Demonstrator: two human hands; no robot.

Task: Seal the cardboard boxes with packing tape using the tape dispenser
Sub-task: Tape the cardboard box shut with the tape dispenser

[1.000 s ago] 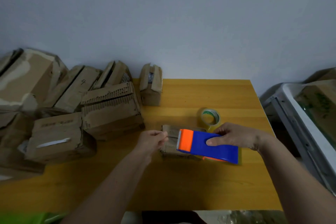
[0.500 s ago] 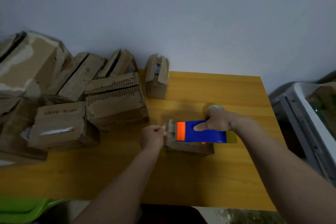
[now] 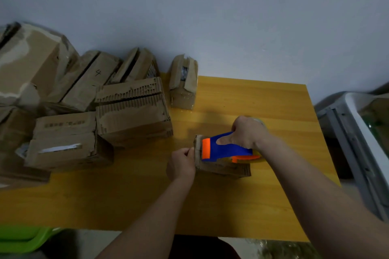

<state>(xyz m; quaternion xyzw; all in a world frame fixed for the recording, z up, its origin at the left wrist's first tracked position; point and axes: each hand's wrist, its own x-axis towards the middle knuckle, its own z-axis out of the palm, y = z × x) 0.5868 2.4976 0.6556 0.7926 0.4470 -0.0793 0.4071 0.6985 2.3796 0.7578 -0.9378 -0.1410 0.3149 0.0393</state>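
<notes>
Near edge: green plastic bin at bottom left, below the yellow wooden table. Both forearms reach in from the bottom.

Mid table: small cardboard box lies flat, roughly centre-right. Left hand is against the box's left end, fingers curled and pinching at the top edge there; whether it is pinching tape or cardboard is unclear. Right hand is wrapped round the blue and orange tape dispenser, thumb pressed on its blue side. Dispenser rests on top of the box, orange end at the box's left edge, just beside the left hand.

Behind the right hand: a tape roll, mostly hidden.

Far: one small upright box with flaps apart at the table's back edge. Stack of worn cardboard boxes fills the left side up to the wall. White-framed container sits right of the table.
</notes>
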